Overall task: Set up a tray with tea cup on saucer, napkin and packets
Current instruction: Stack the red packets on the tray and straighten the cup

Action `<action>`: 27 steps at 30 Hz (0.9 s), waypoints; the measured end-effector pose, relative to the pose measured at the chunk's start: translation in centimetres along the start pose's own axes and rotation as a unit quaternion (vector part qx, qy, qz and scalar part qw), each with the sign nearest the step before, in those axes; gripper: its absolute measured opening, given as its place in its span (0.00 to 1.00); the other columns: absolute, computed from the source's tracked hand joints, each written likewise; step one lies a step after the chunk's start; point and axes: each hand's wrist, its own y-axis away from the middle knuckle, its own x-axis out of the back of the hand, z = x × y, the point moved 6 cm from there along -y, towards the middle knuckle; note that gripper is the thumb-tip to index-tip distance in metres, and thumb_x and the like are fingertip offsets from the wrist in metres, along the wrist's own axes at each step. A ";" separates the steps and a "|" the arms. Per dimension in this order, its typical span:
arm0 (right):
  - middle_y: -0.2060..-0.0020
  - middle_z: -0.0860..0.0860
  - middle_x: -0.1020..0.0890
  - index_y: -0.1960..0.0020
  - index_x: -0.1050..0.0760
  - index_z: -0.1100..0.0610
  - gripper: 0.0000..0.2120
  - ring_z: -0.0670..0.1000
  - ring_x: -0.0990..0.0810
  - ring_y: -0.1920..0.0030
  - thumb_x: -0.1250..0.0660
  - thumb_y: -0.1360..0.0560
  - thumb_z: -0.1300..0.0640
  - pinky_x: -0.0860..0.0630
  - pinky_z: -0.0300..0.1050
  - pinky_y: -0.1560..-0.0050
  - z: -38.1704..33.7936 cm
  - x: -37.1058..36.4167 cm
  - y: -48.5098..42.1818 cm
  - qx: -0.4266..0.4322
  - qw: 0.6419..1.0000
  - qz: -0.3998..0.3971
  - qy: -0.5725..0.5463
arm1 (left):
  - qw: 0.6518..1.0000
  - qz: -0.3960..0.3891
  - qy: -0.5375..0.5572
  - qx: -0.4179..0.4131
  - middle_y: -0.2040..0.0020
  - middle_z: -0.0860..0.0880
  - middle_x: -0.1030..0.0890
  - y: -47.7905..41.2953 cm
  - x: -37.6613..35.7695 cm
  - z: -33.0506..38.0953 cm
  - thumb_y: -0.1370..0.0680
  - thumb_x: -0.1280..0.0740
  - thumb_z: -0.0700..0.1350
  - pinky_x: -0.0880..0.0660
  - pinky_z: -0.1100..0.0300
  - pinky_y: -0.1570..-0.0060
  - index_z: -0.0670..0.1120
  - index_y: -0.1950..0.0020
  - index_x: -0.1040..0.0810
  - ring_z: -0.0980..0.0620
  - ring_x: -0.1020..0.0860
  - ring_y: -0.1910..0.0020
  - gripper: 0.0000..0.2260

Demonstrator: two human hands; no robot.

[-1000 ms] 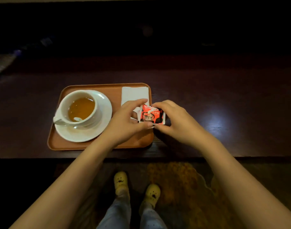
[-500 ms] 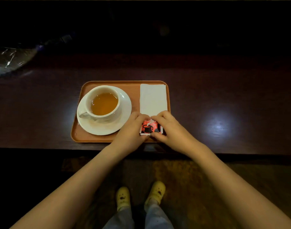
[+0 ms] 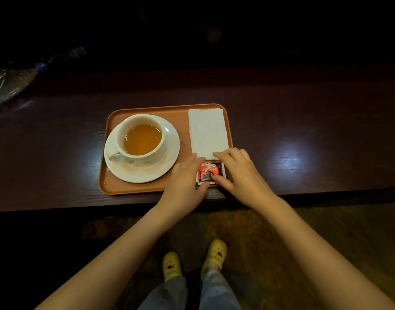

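Observation:
An orange tray [image 3: 147,189] lies on the dark wooden table. On its left half a white cup [image 3: 141,139] full of amber tea stands on a white saucer [image 3: 167,162]. A folded white napkin [image 3: 207,130] lies along the tray's right side. Just below the napkin, in the tray's near right corner, lie red packets [image 3: 208,172] with a cup picture. My left hand [image 3: 185,182] grips the packets' left edge with thumb and fingers. My right hand [image 3: 239,173] pinches their right edge, its fingertips touching the napkin's near end.
The dark table's front edge [image 3: 80,209] runs just below the tray. A crumpled clear plastic wrap [image 3: 6,86] lies at the far left. Bare tabletop spreads to the right of the tray. Below the table are my legs and yellow shoes [image 3: 194,260].
Both hands have lowered the packets from above the tray's right edge down onto the tray's near right corner, below the napkin. The camera view has shifted, so the tray appears more central.

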 end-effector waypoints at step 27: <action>0.43 0.53 0.25 0.39 0.28 0.55 0.15 0.53 0.33 0.42 0.38 0.25 0.57 0.35 0.47 0.43 1.8 2.7 -1.8 -0.045 0.990 0.136 0.008 | 0.994 0.098 0.026 0.047 0.31 0.48 0.30 -3.1 2.2 0.9 0.24 0.38 0.42 0.32 0.53 0.36 0.50 0.31 0.35 0.48 0.32 0.32 0.21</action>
